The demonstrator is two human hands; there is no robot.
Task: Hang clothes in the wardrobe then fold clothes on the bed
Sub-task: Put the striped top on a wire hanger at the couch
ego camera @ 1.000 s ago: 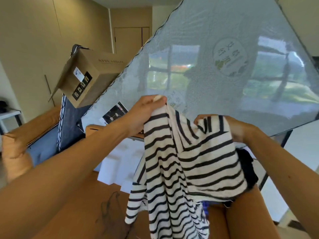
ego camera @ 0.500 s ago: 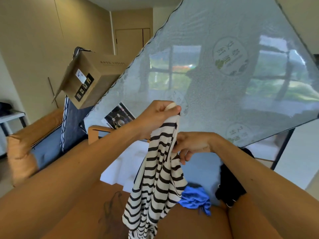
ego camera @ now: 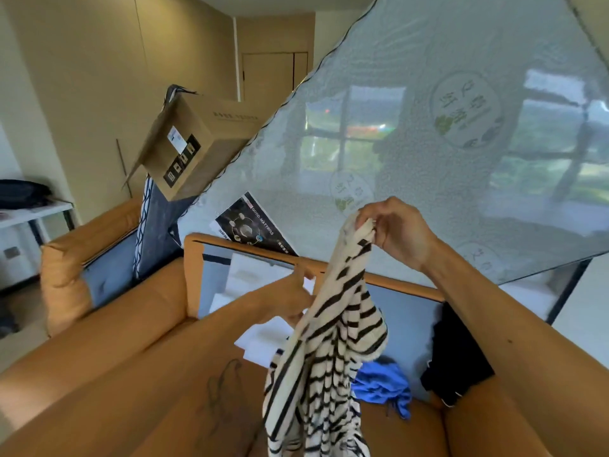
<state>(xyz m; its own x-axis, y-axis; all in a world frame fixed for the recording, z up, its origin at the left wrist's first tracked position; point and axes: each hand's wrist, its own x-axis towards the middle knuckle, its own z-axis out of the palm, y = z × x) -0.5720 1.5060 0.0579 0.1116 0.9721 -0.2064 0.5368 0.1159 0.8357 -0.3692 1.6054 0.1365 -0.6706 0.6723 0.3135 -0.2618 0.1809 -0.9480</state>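
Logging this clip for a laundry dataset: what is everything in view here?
bed frame: one, tan, lower left
mattress: one, pale grey in clear wrap, leaning behind
cardboard box: one, brown, by the mattress's left edge
leaflet: one, dark, at the mattress's lower edge
striped shirt: one, cream and black, held up centre
blue garment: one, blue, crumpled right of the shirt
black garment: one, black, further right
right hand: one, pinches the shirt's top
left hand: one, at the shirt's edge, grip unclear

Right hand (ego camera: pixel 397 233) raised, pinching striped shirt (ego camera: pixel 333 344); left hand (ego camera: pixel 290 300) lower, seemingly gripping its edge.
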